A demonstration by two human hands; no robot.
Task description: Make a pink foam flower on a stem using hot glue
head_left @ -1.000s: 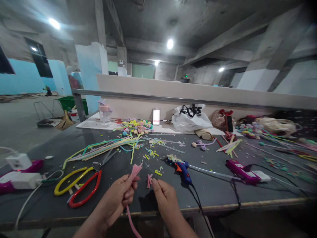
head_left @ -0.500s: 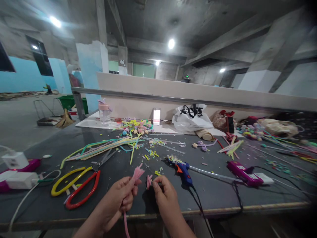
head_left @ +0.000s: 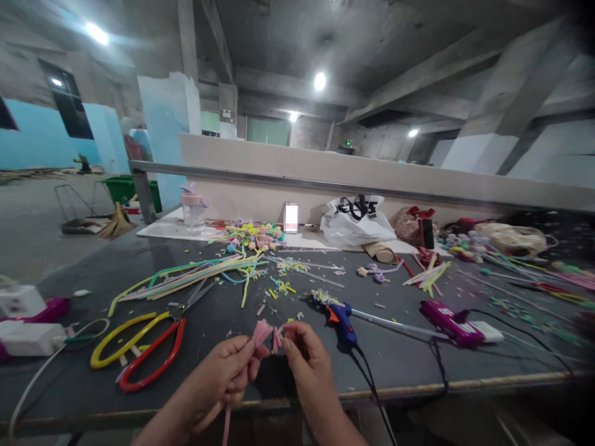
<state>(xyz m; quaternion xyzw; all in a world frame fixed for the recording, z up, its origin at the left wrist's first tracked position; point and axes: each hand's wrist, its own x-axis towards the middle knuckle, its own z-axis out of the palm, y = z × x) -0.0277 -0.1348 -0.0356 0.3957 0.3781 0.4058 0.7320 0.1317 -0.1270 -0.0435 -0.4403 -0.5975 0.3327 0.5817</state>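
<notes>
Dark table (head_left: pixel 400 368) fills the lower part of my head feed; the glue gun (head_left: pixel 343 321) lying on it is my reference. Yellow-and-red scissors (head_left: pixel 174 347): well left of the gun, handles spread. Left hand (head_left: pixel 232 365): left of the gun, beyond the right hand, fingers closed round a pink strip bundle (head_left: pixel 263 333), fanned end uppermost. Right hand (head_left: pixel 309 356): just left of the gun, thumb and forefinger curled at a small pink piece (head_left: pixel 277 340); pinch or mere contact, I cannot tell.

Risks, my judgement: a slack left grip could let the strips splay. A rightward swing of my right forearm could snag the cable (head_left: pixel 369 375) and drag the gun. Heat unreadable; a hot nozzle could burn fingers. Loose scraps (head_left: pixel 321 297) at the gun's tip could stick to stray glue.
</notes>
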